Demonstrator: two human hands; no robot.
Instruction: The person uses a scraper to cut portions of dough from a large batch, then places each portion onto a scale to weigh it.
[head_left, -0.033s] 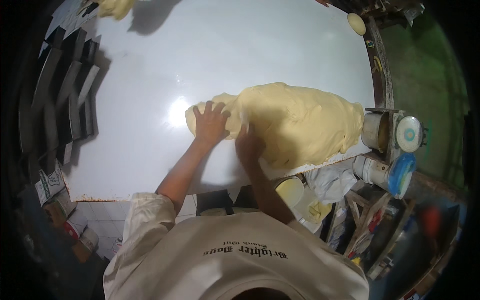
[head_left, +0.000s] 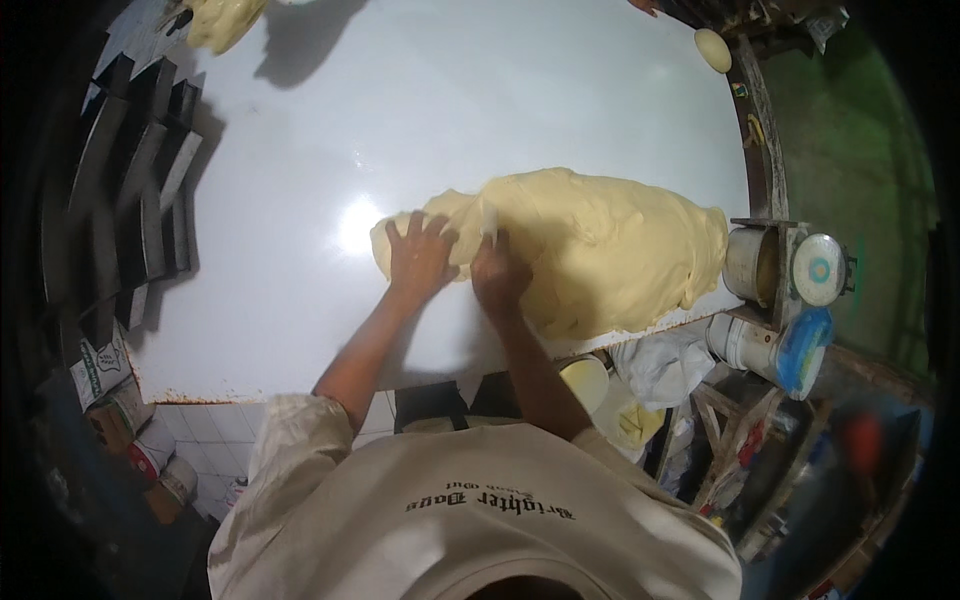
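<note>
A large, soft mass of pale yellow dough (head_left: 600,250) is spread over the right half of the white tabletop (head_left: 290,270), with a narrower lobe at its left end. My left hand (head_left: 421,255) lies on that lobe, its fingers spread and pressed into the dough. Just to the right, my right hand (head_left: 500,275) is closed around a blade-like tool, probably a dough scraper (head_left: 489,219). Its pale blade points away from me and stands at the dough where the lobe joins the main mass. The tool's handle is hidden in my fist.
Dark metal baking tins (head_left: 140,180) are stacked along the left edge. More dough (head_left: 222,22) shows at the far left. A pale oval piece (head_left: 713,50) sits at the far right corner. Beyond the right edge are a metal pot (head_left: 748,262), a round dial scale (head_left: 819,268) and buckets.
My right hand and the scraper have shifted slightly away from me, and more of the pale blade shows. The left hand keeps its place on the dough.
</note>
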